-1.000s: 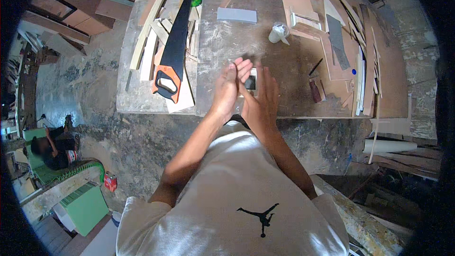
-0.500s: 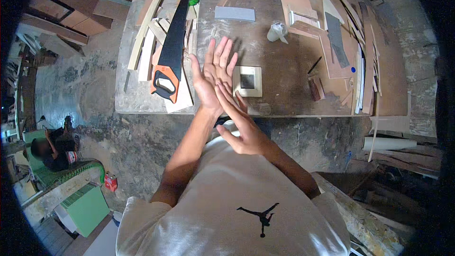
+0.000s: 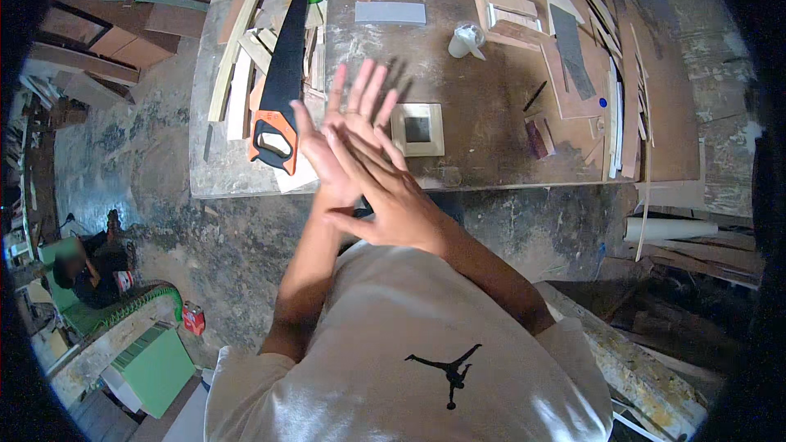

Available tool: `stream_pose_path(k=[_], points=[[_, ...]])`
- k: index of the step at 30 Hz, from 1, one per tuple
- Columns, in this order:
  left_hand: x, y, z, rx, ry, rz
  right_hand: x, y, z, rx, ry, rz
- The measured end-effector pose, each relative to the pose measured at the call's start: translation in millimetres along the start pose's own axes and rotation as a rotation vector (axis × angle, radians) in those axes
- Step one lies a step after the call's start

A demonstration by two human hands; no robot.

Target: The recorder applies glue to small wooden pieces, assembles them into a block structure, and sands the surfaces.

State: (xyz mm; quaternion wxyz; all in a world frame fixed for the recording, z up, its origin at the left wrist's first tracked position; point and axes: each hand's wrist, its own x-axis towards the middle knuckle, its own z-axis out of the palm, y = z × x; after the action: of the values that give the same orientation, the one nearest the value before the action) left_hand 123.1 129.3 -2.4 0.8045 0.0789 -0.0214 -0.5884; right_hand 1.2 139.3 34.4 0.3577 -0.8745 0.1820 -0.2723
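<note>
Above the table's near edge my left hand is open, palm up, its fingers spread. Across that palm lies my right hand, fingers stretched out and thumb apart; neither hand holds anything. Just right of my fingertips, a small pale wooden frame with a dark square centre rests on the tabletop. To the left of my hands lies a handsaw with a black blade and an orange and black handle.
The wooden worktable bears wood strips at left, a grey block, a whitish cup, a pencil, a dark reddish block and thin boards at right. A person sits on the floor area at far left.
My right hand has slid up over my left palm toward the fingers. The view has shifted slightly, so the table's things appear a little further left and up.
</note>
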Motion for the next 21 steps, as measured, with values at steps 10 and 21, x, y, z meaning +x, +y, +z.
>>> stream_pose_path(k=[10,21], points=[[26.3,67.5,37.3,-0.278,-0.284,0.045,-58.0,39.3,22.6,0.132,0.177,0.094],[5.3,20.7,39.2,-0.150,-0.328,0.078,18.0,-12.4,7.8,-0.128,0.208,-0.065]])
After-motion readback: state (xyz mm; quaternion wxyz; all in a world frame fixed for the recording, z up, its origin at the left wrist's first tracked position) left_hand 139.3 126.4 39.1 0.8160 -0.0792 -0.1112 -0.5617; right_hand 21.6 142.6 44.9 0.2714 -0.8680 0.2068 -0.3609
